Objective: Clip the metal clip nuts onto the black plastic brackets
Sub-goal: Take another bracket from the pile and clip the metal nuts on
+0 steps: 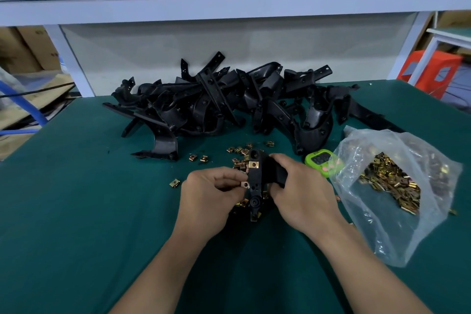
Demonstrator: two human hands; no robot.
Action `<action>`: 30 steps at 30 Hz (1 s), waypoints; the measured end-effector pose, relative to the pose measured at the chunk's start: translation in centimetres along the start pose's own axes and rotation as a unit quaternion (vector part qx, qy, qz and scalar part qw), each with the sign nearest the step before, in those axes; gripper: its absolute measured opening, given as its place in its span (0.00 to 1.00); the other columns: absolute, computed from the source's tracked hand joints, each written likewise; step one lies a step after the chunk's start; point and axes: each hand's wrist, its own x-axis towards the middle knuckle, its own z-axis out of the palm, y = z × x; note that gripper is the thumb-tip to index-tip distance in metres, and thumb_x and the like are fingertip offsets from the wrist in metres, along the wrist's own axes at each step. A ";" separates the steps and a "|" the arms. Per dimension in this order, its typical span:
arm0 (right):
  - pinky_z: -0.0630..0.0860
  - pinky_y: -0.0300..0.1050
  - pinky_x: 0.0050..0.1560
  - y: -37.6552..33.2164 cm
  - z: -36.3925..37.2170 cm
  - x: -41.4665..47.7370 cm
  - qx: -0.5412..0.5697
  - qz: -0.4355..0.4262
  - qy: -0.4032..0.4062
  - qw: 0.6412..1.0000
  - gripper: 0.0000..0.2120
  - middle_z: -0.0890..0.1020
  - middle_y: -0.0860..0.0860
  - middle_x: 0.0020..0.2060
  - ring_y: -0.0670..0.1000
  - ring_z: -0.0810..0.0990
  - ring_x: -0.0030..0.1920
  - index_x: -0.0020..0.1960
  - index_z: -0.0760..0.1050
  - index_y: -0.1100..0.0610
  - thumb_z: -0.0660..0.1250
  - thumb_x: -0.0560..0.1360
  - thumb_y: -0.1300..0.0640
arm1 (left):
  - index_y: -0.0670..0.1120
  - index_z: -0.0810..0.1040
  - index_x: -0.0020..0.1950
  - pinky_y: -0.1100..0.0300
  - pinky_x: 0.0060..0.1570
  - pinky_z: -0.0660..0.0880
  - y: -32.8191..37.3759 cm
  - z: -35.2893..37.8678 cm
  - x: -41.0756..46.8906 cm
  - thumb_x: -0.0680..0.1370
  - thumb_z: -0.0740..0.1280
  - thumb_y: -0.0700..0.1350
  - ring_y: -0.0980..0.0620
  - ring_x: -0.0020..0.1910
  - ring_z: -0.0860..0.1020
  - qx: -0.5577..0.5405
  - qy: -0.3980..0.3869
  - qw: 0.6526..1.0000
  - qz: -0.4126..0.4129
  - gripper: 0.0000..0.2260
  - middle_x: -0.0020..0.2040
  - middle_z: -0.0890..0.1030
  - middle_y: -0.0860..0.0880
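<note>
Head view: the right grip (300, 191) wraps the black plastic bracket (255, 186), holding it just above the counter (76, 211) with its edge turned toward the left grip (211, 191). The left grip pinches a clip nut (245, 184) against that edge, probably to slide it on. One fitted nut (253, 164) sits higher up. Loose nuts (239, 150) and the open bag (390, 181) lie near both hands, and the bracket pile (216, 99) lies behind.
</note>
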 end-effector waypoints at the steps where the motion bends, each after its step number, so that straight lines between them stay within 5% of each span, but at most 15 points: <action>1: 0.75 0.48 0.44 0.0 0.0 0.0 0.001 0.002 0.002 1.000 0.23 0.79 0.42 0.43 0.52 0.78 0.43 0.65 0.70 0.37 0.69 0.74 0.54 | 0.55 0.88 0.42 0.53 0.46 0.83 0.0 0.0 0.0 0.71 0.77 0.34 0.52 0.41 0.87 -0.007 -0.009 1.000 -0.007 0.15 0.40 0.88 0.53; 8: 0.72 0.46 0.41 0.3 -0.2 0.2 0.016 0.024 0.010 1.000 0.22 0.78 0.41 0.40 0.51 0.77 0.41 0.64 0.71 0.36 0.69 0.74 0.54 | 0.57 0.87 0.41 0.59 0.38 0.80 0.0 0.1 0.2 0.71 0.79 0.37 0.55 0.36 0.85 -0.018 -0.007 0.999 -0.037 0.13 0.40 0.88 0.53; 16: 0.79 0.50 0.46 -0.1 -0.3 0.1 0.012 0.019 -0.002 1.000 0.24 0.79 0.42 0.42 0.53 0.79 0.43 0.67 0.70 0.37 0.69 0.75 0.53 | 0.52 0.88 0.42 0.51 0.49 0.83 -0.1 0.0 0.3 0.70 0.77 0.33 0.48 0.42 0.87 -0.059 -0.036 0.997 -0.032 0.13 0.41 0.88 0.49; 25: 0.79 0.50 0.50 0.1 -0.4 0.2 0.024 0.008 -0.012 1.000 0.27 0.81 0.44 0.48 0.52 0.80 0.48 0.71 0.70 0.37 0.72 0.76 0.54 | 0.50 0.88 0.42 0.61 0.44 0.82 0.2 0.2 0.3 0.71 0.76 0.29 0.51 0.38 0.85 -0.097 -0.045 0.994 -0.020 0.14 0.40 0.88 0.46; 30: 0.79 0.50 0.47 -0.1 -0.4 -0.1 0.019 0.001 -0.005 1.000 0.25 0.81 0.43 0.44 0.51 0.79 0.45 0.68 0.70 0.36 0.71 0.76 0.55 | 0.52 0.87 0.48 0.56 0.44 0.83 0.4 0.1 -0.2 0.73 0.74 0.29 0.48 0.40 0.86 -0.102 -0.065 0.992 -0.030 0.17 0.43 0.88 0.47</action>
